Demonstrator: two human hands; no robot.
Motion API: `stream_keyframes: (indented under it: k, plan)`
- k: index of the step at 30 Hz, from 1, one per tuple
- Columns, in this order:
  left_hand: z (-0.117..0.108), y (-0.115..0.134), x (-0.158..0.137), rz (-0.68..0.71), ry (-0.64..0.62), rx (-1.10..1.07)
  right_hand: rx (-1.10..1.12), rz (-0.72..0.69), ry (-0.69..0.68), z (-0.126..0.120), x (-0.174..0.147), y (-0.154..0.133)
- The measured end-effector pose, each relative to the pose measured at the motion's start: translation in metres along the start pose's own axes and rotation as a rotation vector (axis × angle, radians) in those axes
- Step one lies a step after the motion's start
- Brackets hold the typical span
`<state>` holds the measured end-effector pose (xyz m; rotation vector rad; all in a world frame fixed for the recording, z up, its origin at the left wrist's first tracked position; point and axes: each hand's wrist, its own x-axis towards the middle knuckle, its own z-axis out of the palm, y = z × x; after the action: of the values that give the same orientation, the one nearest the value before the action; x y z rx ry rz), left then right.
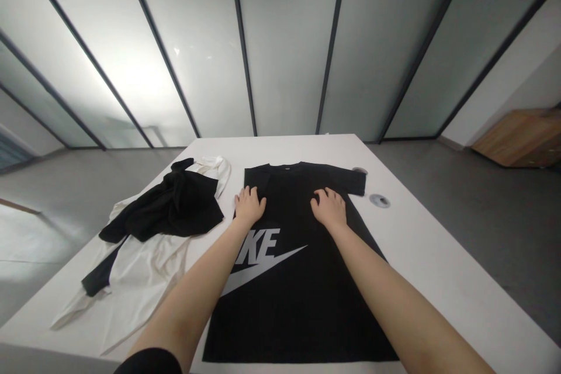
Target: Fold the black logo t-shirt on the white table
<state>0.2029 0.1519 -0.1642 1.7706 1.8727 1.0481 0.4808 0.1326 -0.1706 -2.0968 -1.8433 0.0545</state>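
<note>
Both hands lie flat, fingers spread and grasping nothing, on a black T-shirt (298,280) spread face-up in the middle of the white table (438,269). The left hand (249,205) presses its left edge near the chest, and the right hand (328,208) rests below the right shoulder. A heap of black and white garments (153,228) (loosely crumpled) lies just beside the shirt on the left.

Bare forearms; black sleeve edge at left arm (151,361); no rings
</note>
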Motion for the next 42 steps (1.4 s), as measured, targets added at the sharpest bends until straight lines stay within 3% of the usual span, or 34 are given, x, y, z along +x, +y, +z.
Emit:
stream_keyframes:
  k: [3,7,16,21,24,27,29,32,35,39,42]
  plan:
    - [0.004,-0.009,-0.017,0.036,-0.019,0.067,-0.018,0.005,-0.012,-0.001,-0.001,-0.001]
    - [-0.005,-0.018,-0.026,0.007,-0.027,-0.024,-0.046,0.051,-0.043,-0.002,-0.003,-0.005]
    - [-0.023,-0.029,-0.034,0.036,-0.035,-0.083,-0.163,0.122,-0.270,-0.009,-0.034,-0.019]
    - [-0.033,-0.026,-0.040,-0.049,-0.081,-0.186,-0.149,-0.013,-0.298,-0.038,-0.041,-0.009]
    - [-0.036,-0.013,-0.028,-0.085,-0.033,-0.262,-0.066,-0.095,-0.191,-0.048,-0.035,-0.007]
    - [-0.030,0.001,-0.006,-0.011,0.077,-0.408,-0.057,-0.137,-0.121,-0.040,-0.031,-0.012]
    - [-0.020,0.004,0.007,0.026,0.101,-0.337,-0.094,-0.153,-0.127,-0.029,-0.031,-0.017]
    - [-0.004,-0.003,0.020,-0.021,0.019,-0.052,-0.131,-0.105,-0.188,-0.012,-0.032,-0.021]
    - [0.003,-0.015,0.027,-0.076,-0.054,0.090,-0.120,-0.061,-0.233,-0.004,-0.030,-0.022]
    - [-0.001,-0.022,0.036,-0.070,-0.081,0.099,-0.099,-0.054,-0.247,-0.005,-0.023,-0.025]
    - [-0.007,-0.017,0.037,0.022,0.000,-0.028,-0.087,-0.048,-0.244,-0.005,-0.019,-0.030]
